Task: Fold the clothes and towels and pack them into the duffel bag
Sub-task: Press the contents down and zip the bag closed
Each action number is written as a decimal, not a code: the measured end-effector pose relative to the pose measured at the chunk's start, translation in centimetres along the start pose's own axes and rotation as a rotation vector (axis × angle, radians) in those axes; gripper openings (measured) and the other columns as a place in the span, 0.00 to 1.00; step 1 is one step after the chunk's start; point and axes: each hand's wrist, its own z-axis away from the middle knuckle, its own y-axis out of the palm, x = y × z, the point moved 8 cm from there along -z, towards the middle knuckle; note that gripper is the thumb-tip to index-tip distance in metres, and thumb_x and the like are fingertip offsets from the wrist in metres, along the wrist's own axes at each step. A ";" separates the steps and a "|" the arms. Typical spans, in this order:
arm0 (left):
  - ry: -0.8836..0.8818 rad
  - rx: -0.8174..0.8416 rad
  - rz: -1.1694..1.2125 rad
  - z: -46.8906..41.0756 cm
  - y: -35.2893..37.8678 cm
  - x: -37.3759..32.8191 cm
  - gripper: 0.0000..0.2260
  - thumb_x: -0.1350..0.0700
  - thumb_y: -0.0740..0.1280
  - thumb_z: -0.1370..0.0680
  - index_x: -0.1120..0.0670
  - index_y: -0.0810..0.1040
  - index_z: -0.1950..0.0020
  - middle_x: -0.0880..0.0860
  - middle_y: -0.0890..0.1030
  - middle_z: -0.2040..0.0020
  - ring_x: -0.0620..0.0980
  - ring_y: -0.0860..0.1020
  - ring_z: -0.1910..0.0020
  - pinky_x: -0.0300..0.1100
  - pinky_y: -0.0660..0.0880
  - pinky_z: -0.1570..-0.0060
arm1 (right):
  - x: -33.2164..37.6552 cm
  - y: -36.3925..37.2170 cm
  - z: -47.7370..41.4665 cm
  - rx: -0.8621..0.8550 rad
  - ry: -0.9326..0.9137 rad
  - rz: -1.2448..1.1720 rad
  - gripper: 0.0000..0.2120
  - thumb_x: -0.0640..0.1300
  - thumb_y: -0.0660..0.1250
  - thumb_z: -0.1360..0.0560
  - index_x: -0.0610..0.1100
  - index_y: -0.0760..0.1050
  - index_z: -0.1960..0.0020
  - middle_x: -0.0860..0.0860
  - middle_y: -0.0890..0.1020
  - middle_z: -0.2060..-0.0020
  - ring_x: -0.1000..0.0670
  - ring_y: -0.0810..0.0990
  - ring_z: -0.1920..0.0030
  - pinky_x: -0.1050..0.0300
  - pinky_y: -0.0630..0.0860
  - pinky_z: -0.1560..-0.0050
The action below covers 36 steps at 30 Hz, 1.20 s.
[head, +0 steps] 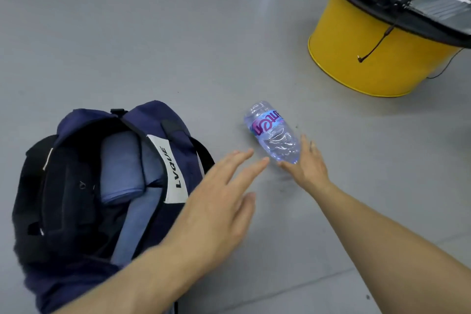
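A navy duffel bag (pixel 175 150) lies open on the grey floor at the lower left, with a rolled blue cloth (pixel 119 166) and dark items inside. To its right a clear plastic water bottle (pixel 272 132) lies on its side. My right hand (pixel 305 163) reaches under the bottle's near end, fingers straight along its side and touching it. My left hand (pixel 224 191) hovers just left of the bottle with fingers spread and straight, holding nothing.
A yellow round stand (pixel 356 58) with a black top stands at the upper right, carrying cables and a metal device. A loose cable plug (pixel 360 60) dangles over its side. Grey floor (pixel 153 33) stretches beyond the bag.
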 end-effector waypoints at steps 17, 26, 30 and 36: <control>-0.365 0.093 0.246 5.6 4.2 4.1 0.19 0.48 0.60 0.20 0.37 0.70 0.29 0.31 0.70 0.32 0.29 0.66 0.32 0.22 0.58 0.36 | -2.3 4.8 0.1 0.001 0.312 -0.328 0.35 0.41 0.69 0.28 0.55 0.57 0.26 0.47 0.81 0.49 0.41 0.81 0.51 0.53 0.74 0.53; -0.410 0.104 0.241 4.0 -0.2 2.0 0.18 0.52 0.62 0.18 0.38 0.71 0.29 0.33 0.74 0.35 0.33 0.71 0.36 0.38 0.68 0.33 | -1.1 -1.2 3.6 -0.021 0.285 -0.574 0.06 0.46 0.69 0.30 0.47 0.73 0.56 0.56 0.82 0.72 0.47 0.76 0.67 0.50 0.78 0.55; -0.393 0.123 0.127 3.4 -4.9 -0.3 0.18 0.52 0.62 0.18 0.41 0.73 0.29 0.38 0.78 0.38 0.40 0.78 0.44 0.44 0.73 0.38 | 0.8 -5.9 7.6 -0.015 0.339 -0.762 0.08 0.44 0.66 0.34 0.49 0.69 0.57 0.52 0.81 0.68 0.47 0.68 0.71 0.54 0.71 0.61; -0.406 0.180 -0.071 7.1 -12.9 -4.8 0.20 0.54 0.62 0.19 0.45 0.70 0.26 0.45 0.77 0.34 0.46 0.77 0.40 0.42 0.70 0.37 | 4.0 -10.7 16.5 0.092 0.286 -0.571 0.11 0.50 0.68 0.43 0.45 0.75 0.65 0.49 0.76 0.71 0.46 0.72 0.70 0.53 0.69 0.62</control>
